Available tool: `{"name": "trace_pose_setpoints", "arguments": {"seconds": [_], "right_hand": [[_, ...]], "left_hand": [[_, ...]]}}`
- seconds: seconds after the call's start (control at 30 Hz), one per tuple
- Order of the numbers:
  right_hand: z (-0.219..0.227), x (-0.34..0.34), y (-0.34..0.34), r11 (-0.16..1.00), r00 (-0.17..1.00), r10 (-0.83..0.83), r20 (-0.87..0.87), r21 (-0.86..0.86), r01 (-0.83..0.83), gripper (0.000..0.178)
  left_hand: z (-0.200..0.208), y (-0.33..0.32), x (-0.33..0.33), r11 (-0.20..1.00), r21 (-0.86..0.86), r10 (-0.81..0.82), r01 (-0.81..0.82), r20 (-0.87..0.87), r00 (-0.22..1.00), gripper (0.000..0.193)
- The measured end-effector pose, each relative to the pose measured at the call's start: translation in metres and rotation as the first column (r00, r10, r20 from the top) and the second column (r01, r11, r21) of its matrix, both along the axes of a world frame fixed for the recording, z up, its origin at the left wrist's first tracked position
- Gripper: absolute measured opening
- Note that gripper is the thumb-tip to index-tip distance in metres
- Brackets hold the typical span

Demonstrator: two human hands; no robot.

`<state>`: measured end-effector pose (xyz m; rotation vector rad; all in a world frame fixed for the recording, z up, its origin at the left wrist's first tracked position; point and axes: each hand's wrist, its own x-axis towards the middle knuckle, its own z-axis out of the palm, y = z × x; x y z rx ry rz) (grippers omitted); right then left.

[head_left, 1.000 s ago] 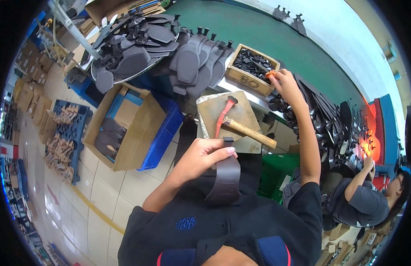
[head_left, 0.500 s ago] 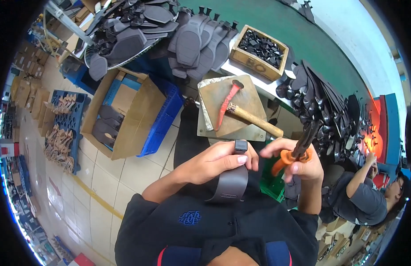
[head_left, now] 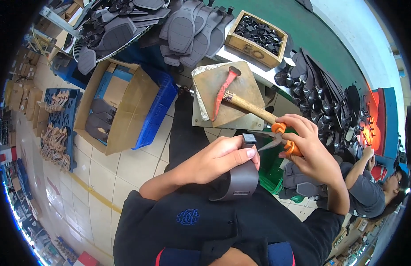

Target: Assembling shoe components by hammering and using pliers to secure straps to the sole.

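Note:
My left hand (head_left: 219,162) is closed around a dark grey shoe sole (head_left: 242,182) with its heel turned up. At the heel's end sits a small square black tip (head_left: 249,140), just above my thumb. My right hand (head_left: 313,148) grips orange-handled pliers (head_left: 274,141), handles spread and jaws parted. Those jaws point left, close beside the heel tip; whether they touch it I cannot tell. Beyond my hands, a red-headed hammer (head_left: 246,107) with a wooden handle lies on a worn square board (head_left: 204,84).
A wooden box (head_left: 252,48) of small black pieces stands at the back. Grey soles with heels (head_left: 205,42) lie left of it, and more (head_left: 312,84) are stacked right. A carton (head_left: 133,102) sits in a blue crate (head_left: 159,111). A co-worker (head_left: 369,190) sits at right.
My right hand has swung the pliers from pointing away to pointing left, and their jaws are now open beside the heel. The sole in my left hand has shifted slightly right.

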<state>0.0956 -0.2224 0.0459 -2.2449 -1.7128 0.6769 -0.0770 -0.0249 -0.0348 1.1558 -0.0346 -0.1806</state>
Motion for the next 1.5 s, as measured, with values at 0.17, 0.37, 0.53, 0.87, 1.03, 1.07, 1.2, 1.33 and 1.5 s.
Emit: {"name": "trace_pose_setpoints", "arguments": {"seconds": [0.17,0.37,0.53,0.87,1.03,1.07,1.2,1.33,1.5], "right_hand": [[0.009,0.000,0.005,1.000,1.000,0.030,0.003,-0.010,-0.029,0.039],[0.013,-0.002,0.009,0.999,0.999,0.035,-0.013,-0.037,-0.036,0.035],[0.020,-0.005,0.013,0.995,0.994,0.076,0.080,-0.072,-0.070,0.035],[0.042,-0.002,0.020,0.998,0.975,-0.011,-0.221,-0.070,-0.005,0.063],[0.050,-0.010,0.020,0.977,0.987,0.037,-0.159,-0.202,-0.069,0.059],[0.050,-0.011,0.020,0.977,0.986,0.032,-0.164,-0.203,-0.066,0.059],[0.051,-0.014,0.020,0.976,0.986,0.021,-0.168,-0.211,-0.057,0.054],[0.051,-0.016,0.020,0.974,0.987,0.010,-0.162,-0.221,-0.046,0.051],[0.052,-0.011,0.020,0.970,0.987,0.042,-0.158,-0.229,-0.078,0.054]], "left_hand": [[0.001,0.001,0.001,1.000,0.015,-0.012,0.012,0.006,1.000,0.033],[-0.001,0.002,-0.001,1.000,0.011,-0.006,0.006,0.011,1.000,0.033],[-0.002,0.003,-0.004,1.000,-0.017,0.013,-0.013,-0.013,1.000,0.037],[0.007,0.004,-0.007,0.979,-0.170,-0.130,0.112,-0.096,0.987,0.025],[0.019,0.004,-0.008,0.993,-0.057,-0.114,0.107,-0.155,0.981,0.026],[0.020,0.005,-0.008,0.993,-0.043,-0.114,0.108,-0.170,0.979,0.026],[0.024,0.005,-0.009,0.993,-0.001,-0.112,0.115,-0.208,0.972,0.026],[0.022,0.002,-0.011,0.996,0.007,-0.089,0.093,-0.214,0.973,0.026],[0.024,0.004,-0.008,0.992,-0.033,-0.129,0.125,-0.240,0.962,0.025]]}}
